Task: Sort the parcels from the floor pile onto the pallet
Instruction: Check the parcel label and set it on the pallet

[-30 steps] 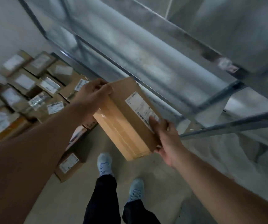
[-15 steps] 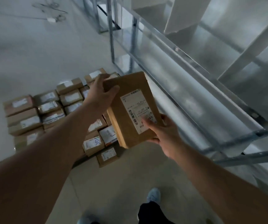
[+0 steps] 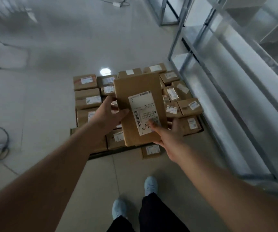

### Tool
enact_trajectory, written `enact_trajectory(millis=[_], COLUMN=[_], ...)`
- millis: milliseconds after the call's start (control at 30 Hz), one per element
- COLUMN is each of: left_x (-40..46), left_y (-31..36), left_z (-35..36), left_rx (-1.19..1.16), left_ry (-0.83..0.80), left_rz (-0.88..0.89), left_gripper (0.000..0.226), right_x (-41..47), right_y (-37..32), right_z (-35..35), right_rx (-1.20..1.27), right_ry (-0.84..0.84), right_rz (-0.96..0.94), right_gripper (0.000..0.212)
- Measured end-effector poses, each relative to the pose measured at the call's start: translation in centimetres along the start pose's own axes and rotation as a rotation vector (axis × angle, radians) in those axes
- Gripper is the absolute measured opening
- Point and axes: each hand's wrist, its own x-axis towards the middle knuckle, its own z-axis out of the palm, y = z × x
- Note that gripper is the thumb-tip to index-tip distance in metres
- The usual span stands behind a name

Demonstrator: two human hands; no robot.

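Since a moment ago the view has swung from the shelving to face the stacked boxes (image 3: 88, 100) squarely, and the parcel (image 3: 140, 91) now hangs above them. Left hand (image 3: 111, 114) grips its left edge, thumb curled on top; right hand (image 3: 168, 139) holds the near right corner, thumb pressed on the white label (image 3: 143, 111). Flat brown cardboard, label facing up. Below, the pallet (image 3: 101, 154) sits on a pale tiled floor (image 3: 51, 81), metal racking (image 3: 235, 64) to the right

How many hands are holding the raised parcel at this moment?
2. The left hand grips the left edge of the parcel; the right hand holds its near right corner, thumb on the label.
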Motion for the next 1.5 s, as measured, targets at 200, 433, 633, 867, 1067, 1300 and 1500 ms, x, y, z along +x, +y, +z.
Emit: enact_trajectory(millis=[200, 433, 633, 867, 1067, 1300, 1500], left_x=[4.4, 15.7, 24.9, 34.3, 39.5, 41.6, 42.5], left_y=[-5.2, -10.2, -15.5, -25.0, -31.9, -35.8, -36.8], left_z=[-3.8, -3.9, -1.0, 1.7, 3.4, 3.6, 3.6], left_rx=[-0.025, 0.117, 0.271, 0.481, 0.556, 0.619, 0.683], left_ry=[-0.051, -0.117, -0.274, -0.379, -0.524, -0.63, -0.643], left_rz=[-0.145, -0.195, -0.251, -0.254, -0.243, -0.276, -0.27], left_gripper=[0.064, 0.051, 0.056, 0.061, 0.067, 0.066, 0.064], right_x=[4.5, 15.0, 22.9, 31.6, 34.9, 35.6, 36.2], right_y=[2.1, 6.0, 11.9, 20.1, 27.6, 31.3, 31.8], right_z=[5.6, 9.8, 10.7, 12.5, 14.5, 16.6, 16.9], right_rx=[-0.202, -0.179, -0.018, 0.087, 0.278, 0.388, 0.455], right_ry=[-0.028, -0.052, 0.049, 0.178, 0.251, 0.281, 0.287], right_rz=[0.121, 0.289, 0.44, 0.592, 0.756, 0.835, 0.861], right_gripper=[0.087, 0.087, 0.068, 0.054, 0.055, 0.026, 0.028])
